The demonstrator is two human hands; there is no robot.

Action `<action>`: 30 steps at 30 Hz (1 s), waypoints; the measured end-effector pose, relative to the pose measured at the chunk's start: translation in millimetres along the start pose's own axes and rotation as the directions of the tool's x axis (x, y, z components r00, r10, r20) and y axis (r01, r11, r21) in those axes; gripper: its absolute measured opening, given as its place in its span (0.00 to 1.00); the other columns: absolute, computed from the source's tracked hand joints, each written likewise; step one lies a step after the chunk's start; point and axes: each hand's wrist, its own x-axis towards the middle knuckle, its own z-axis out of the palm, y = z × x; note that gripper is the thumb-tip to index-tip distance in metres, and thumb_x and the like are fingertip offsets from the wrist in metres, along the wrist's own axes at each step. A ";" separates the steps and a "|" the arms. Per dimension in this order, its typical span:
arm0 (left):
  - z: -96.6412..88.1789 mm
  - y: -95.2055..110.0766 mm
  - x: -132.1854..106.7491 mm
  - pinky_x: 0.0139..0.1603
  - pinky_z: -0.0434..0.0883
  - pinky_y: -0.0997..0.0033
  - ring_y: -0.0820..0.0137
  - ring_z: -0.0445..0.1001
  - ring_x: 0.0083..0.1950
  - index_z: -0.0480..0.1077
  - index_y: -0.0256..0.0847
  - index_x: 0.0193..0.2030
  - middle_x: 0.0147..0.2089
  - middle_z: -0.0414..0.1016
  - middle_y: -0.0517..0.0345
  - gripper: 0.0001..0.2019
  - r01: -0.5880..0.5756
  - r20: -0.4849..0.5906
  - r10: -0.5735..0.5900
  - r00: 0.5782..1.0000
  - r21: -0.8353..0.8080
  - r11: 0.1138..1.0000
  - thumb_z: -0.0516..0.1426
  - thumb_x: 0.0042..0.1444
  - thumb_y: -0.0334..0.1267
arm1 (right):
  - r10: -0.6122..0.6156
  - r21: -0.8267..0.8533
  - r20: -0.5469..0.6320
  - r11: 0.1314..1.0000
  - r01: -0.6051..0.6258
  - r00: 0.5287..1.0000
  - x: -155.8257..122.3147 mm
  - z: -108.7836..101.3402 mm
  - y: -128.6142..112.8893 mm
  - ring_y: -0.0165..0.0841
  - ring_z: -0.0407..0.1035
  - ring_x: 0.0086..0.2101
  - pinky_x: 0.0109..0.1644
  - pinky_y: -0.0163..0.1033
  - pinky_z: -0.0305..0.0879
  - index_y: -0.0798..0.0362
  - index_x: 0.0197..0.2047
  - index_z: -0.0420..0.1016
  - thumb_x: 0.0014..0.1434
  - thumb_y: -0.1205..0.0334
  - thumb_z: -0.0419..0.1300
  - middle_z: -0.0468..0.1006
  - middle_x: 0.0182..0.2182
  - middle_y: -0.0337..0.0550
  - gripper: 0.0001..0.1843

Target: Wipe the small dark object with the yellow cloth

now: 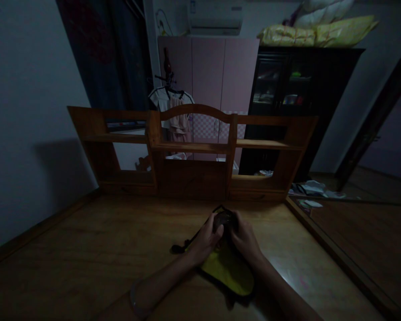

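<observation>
Head view (only one): I'm leaning over a bare wooden surface [103,245] in dim light, w/ both hands on a yellow cloth item [229,269] edged in black. It's lying below the middle of my view, approx 6 o'clock, its wide end pointing to 5 o'clock and its narrow end to 12. My L hand [205,236] is gripping the narrow end from the 8 o'clock side, fingers bent in, thumb pressing on a dark roundish part [224,218]. My R hand [244,236] is gripping that same part from the 4 o'clock side, fingers bent round it, tips mostly hidden. Can't tell if the dark part is sewn on or separate; too dark. A black strap end [177,248] is lying loose at 8 o'clock from my hands. A wooden shelf unit [195,109] is standing at 12 o'clock, well apart from the cloth.

Step in hand, as I'm judging it: I'm working the dark part at the narrow end w/ both thumbs & fingers, prob. adjusting it. Next move is prob. calling for a steady L hold, R fingers doing the fine work, and the loose strap staying clear.
</observation>
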 end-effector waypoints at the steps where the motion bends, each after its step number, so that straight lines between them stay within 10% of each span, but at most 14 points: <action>1: -0.1 -0.2 0.2 0.45 0.71 0.68 0.64 0.74 0.43 0.63 0.41 0.54 0.45 0.75 0.53 0.21 0.015 0.001 -0.015 1.000 -0.017 1.000 0.50 0.63 0.54 | -0.002 -0.011 0.006 1.000 0.002 1.000 -0.5 0.1 -1.4 0.40 0.73 0.39 0.41 0.40 0.66 0.52 0.52 0.67 0.60 0.64 0.52 0.78 0.39 0.47 0.16; 6: 0.7 -3.5 0.4 0.17 0.65 0.76 0.70 0.69 0.17 0.60 0.42 0.55 0.22 0.70 0.64 0.25 0.210 0.060 -0.204 0.977 -0.122 0.970 0.46 0.62 0.59 | 0.042 -0.133 0.050 0.991 -0.035 0.998 -2.9 1.8 -2.1 0.39 0.74 0.33 0.34 0.37 0.64 0.52 0.49 0.69 0.66 0.61 0.46 0.79 0.35 0.47 0.14; 15: -8.5 -10.0 4.7 0.12 0.66 0.78 0.71 0.71 0.15 0.63 0.41 0.55 0.24 0.73 0.61 0.26 0.229 0.118 -0.214 0.970 -0.131 0.965 0.52 0.59 0.59 | 0.044 -0.608 0.009 0.794 -0.030 0.999 -3.4 -1.8 -1.1 0.40 0.75 0.30 0.30 0.37 0.55 0.52 0.42 0.71 0.65 0.61 0.50 0.80 0.30 0.48 0.10; 30: -10.8 -12.6 4.7 0.11 0.66 0.81 0.77 0.69 0.14 0.65 0.39 0.55 0.32 0.74 0.57 0.26 0.231 0.203 -0.206 0.957 -0.107 0.967 0.55 0.58 0.56 | 0.217 -0.052 -0.001 0.975 -0.217 0.976 0.8 -0.5 -1.3 0.41 0.73 0.37 0.38 0.38 0.65 0.49 0.49 0.71 0.48 0.59 0.65 0.79 0.38 0.44 0.23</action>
